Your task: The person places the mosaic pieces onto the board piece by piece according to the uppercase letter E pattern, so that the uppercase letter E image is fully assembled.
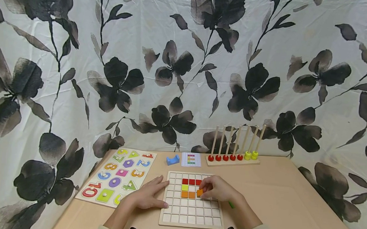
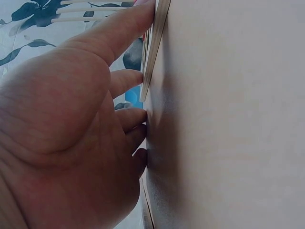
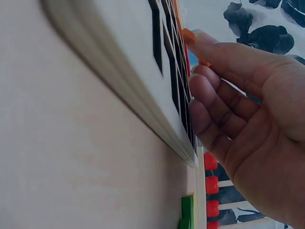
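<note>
A white gridded wooden board [image 1: 191, 219] lies on the table. Red tiles [image 1: 192, 181] form a row on it, with a yellow tile [image 1: 185, 187] and two orange tiles [image 1: 188, 194] below. Between thumb and fingertips, my right hand [image 1: 218, 188] pinches another orange tile [image 1: 199, 193], tilted over the grid to the right of the two orange ones. That pinch also shows in the right wrist view, where the held tile [image 3: 189, 36] is partly covered. With fingers extended, my left hand [image 1: 148, 194] touches the board's left edge; its thumb meets the frame.
A number-and-shape puzzle board [image 1: 106, 195] lies at left. Behind the grid are a blue curved piece [image 1: 173, 160], a small pattern card [image 1: 185, 162] and a peg stand [image 1: 232, 162] with red and yellow beads. A green piece [image 3: 187, 210] lies right of the grid, partly hidden by my right arm.
</note>
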Available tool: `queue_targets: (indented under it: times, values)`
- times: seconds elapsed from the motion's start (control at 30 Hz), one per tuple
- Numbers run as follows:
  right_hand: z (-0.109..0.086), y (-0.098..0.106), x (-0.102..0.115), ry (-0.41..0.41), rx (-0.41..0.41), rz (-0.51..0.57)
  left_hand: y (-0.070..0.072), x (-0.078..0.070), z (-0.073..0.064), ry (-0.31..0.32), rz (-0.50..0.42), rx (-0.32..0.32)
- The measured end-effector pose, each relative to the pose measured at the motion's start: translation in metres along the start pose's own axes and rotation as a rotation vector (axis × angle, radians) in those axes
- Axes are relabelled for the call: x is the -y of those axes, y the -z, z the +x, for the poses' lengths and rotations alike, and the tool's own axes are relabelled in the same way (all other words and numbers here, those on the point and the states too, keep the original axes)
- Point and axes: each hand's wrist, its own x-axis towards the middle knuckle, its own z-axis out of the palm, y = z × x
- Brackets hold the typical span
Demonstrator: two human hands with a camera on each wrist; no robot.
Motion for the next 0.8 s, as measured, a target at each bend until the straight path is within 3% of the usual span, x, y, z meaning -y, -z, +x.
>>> queue_targets:
  times: [0.8]
  values:
    - [0.0036, -0.0044, 0.0015, -0.037, 0.033, -0.093, 0.0004, -0.0006, -0.0006, 0.002, 0.0, 0.003]
